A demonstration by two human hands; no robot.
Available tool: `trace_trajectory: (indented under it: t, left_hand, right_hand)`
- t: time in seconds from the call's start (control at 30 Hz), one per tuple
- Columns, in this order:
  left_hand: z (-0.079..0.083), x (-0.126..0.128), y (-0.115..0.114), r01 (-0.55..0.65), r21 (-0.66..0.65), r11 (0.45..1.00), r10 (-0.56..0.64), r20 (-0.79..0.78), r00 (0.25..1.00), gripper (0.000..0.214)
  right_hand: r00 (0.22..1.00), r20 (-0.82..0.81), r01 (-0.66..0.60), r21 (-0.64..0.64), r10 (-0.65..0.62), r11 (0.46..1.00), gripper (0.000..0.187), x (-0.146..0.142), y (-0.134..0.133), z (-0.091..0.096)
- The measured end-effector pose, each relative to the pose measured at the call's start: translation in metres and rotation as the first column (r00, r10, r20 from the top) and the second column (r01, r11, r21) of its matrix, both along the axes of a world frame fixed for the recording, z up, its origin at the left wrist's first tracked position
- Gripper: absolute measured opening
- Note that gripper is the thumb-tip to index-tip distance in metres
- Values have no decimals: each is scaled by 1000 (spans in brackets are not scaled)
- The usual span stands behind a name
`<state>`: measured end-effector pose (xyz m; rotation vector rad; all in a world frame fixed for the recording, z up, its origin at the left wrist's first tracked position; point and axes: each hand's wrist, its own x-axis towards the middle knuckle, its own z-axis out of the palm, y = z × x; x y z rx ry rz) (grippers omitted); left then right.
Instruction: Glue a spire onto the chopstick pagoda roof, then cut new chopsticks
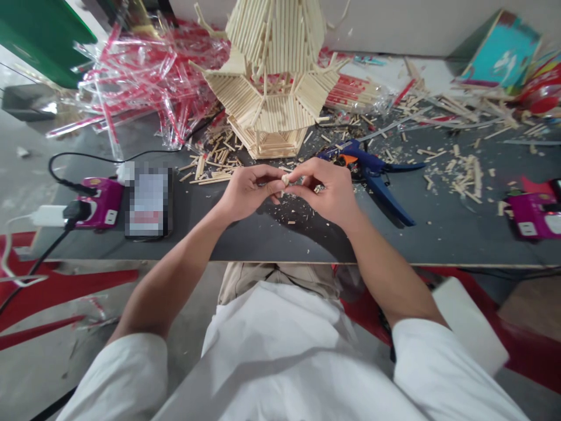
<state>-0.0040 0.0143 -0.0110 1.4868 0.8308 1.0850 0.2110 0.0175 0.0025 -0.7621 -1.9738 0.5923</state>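
My left hand [248, 190] and my right hand [326, 190] meet over the dark table [272, 242], fingertips pinched together on a small pale wooden stick piece [285, 179]. Both hands are closed around it. Just beyond them stands a tiered pagoda model made of wooden sticks [272, 76]. A blue glue gun [372, 175] lies on the table right beside my right hand. Short cut sticks [214, 164] lie scattered in front of the model, left of my hands.
A phone [149, 202] and a purple device [100, 202] with cables sit at the left. Another purple device [532, 213] is at the right edge. Red-and-clear wrappers [144, 76] pile at the back left. Stick scraps [464, 172] litter the right.
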Motion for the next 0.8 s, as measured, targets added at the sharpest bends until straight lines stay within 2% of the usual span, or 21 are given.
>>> trace_trajectory:
  t: [0.2, 0.43, 0.8]
  left_hand:
    - [0, 0, 0, 24, -39, 999, -24, -7, 1000, 31]
    - [6, 2, -3, 42, -45, 998, -45, -69, 997, 26]
    - [3, 4, -4, 63, -26, 998, -65, -87, 994, 27]
  right_hand:
    - [999, 48, 13, -18, -12, 1000, 22, 0, 0, 0]
    - [995, 90, -35, -83, 42, 996, 26, 4, 1, -2]
    - [992, 102, -69, -70, 76, 995, 25, 6, 1, -2]
